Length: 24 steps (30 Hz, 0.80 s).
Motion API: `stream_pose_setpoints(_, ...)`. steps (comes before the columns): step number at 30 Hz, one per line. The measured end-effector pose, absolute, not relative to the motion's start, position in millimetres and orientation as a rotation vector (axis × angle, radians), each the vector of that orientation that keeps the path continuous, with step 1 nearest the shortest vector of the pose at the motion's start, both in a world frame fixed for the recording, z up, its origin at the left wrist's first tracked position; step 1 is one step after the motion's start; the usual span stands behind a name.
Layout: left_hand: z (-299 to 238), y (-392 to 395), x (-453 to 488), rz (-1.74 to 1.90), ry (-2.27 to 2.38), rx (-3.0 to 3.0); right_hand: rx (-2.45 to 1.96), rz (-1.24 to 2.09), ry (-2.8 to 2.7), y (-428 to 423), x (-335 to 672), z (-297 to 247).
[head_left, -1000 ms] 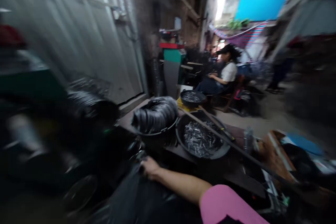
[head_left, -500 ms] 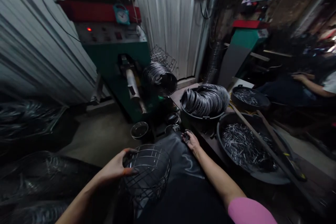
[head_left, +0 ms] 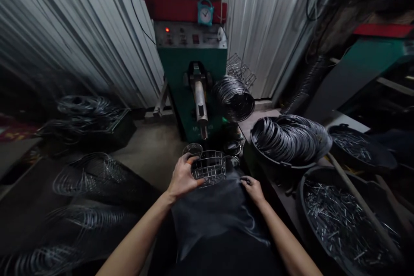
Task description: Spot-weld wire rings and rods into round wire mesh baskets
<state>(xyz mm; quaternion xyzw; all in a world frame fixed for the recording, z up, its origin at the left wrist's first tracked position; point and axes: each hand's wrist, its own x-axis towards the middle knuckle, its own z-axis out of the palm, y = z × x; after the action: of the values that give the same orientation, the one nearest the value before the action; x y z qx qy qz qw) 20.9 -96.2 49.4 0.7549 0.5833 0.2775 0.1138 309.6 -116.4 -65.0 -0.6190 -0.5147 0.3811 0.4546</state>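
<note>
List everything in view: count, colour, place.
wire basket: 1, grey, left hand
machines: 2, green and red, ahead and far right
clock: 1, turquoise, machine front
ring coil: 1, grey, beside machine
dark basins: 3, right
ring bundle: 1, grey, basin
wire pieces: many, grey, other two basins
pole: at least 1, brownish, across largest basin
wire stacks: several, grey, left, blurred
corrugated wall: grey, behind
dark cloth: lap
left hand: 1, on basket
right hand: 1, by cloth

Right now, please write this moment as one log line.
left hand: holding wire basket | right hand: by dark cloth, grip unclear | ahead: green machine, red lamp lit
</note>
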Motion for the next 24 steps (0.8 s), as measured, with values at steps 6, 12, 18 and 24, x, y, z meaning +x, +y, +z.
stream_pose_setpoints(6, 46, -92, 38, 0.759, 1.734, 2.298, -1.369, 0.828, -1.926, -96, 277, 25)
stream_pose_setpoints(12, 45, -98, 50, 0.725, 1.764, 2.357, -1.497, 0.771, -1.959, -78, 234, 45)
stream_pose_setpoints(18, 41, -102, 50, 0.688, 1.763, 2.36, -1.423, 0.866, -1.733, -95, 213, 21)
stream_pose_setpoints(24, 40, -101, 48, 0.668, 1.754, 2.268, -1.156, 1.094, -1.859, -96, 224, 23)
